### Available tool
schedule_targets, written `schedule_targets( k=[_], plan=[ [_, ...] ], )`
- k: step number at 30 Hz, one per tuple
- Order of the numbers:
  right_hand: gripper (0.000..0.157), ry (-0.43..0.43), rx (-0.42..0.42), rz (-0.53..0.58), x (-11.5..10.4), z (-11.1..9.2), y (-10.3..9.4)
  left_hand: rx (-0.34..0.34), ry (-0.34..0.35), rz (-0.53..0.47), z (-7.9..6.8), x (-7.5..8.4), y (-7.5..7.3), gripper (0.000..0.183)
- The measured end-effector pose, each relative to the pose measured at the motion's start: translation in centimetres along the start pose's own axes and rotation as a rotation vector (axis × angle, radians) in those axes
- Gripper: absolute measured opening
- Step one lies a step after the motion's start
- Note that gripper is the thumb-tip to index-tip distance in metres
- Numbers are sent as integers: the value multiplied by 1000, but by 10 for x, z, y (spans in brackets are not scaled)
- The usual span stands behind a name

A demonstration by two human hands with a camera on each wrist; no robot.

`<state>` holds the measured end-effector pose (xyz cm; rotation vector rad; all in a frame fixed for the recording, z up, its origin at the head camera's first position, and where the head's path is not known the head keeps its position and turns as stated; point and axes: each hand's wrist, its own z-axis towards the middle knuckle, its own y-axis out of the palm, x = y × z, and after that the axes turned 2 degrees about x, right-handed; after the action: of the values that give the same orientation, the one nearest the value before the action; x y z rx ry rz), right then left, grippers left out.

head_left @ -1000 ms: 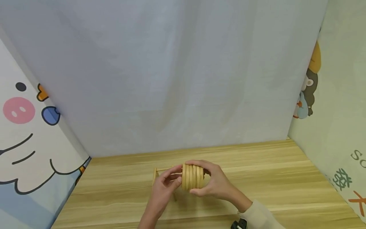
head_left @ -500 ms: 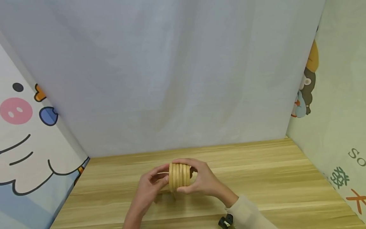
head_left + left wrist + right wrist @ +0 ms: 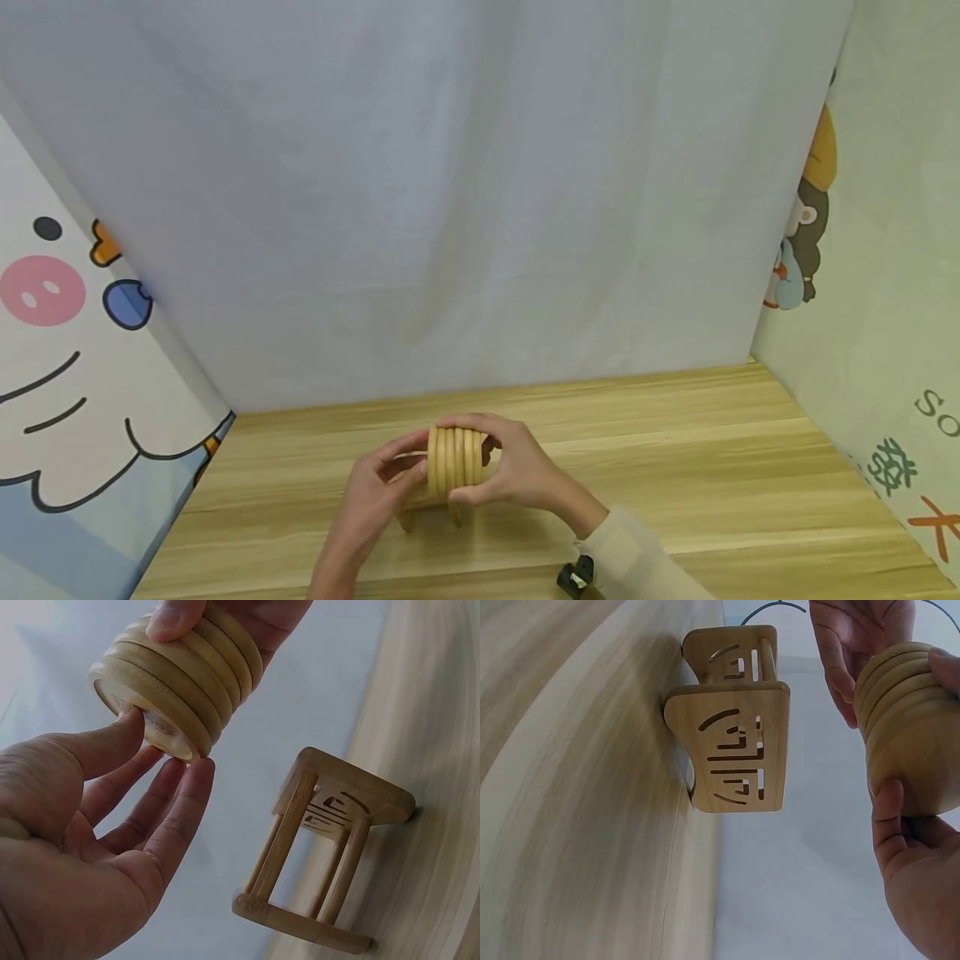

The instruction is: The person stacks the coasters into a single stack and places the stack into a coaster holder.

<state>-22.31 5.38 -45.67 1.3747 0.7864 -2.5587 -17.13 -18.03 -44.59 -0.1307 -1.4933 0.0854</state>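
Observation:
A stack of several round wooden coasters is held on its side between both hands. My right hand grips it from the right, thumb at the near edge and fingers over the top. My left hand is at the left end; in the left wrist view its thumb lies on the recessed face of the end coaster and its fingertips meet the rim. Apart from the stack, a wooden coaster holder with cut-out end panels and round rails stands on the table. In the head view, hands and stack mostly hide it.
The wood-grain table runs back to a pale grey curtain. Cartoon-printed panels close off the sides. A small black device sits at the right cuff.
Both hands have carried the coaster stack leftward, fast at first and then slower. The holder's back rail, visible a second ago, is now hidden behind them.

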Motion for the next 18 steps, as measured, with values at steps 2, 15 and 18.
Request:
schedule_targets(
  k=[2,15,18],
  plan=[
    [79,5,-5,2,-1,2,1,-3,-5,-1,0,-2,-2,45],
    [77,5,-32,-24,0,18,12,35,-35,-14,4,-9,-16,48],
    [77,5,-42,-23,0,22,14,40,-45,-35,5,-10,-19,49]
  ],
)
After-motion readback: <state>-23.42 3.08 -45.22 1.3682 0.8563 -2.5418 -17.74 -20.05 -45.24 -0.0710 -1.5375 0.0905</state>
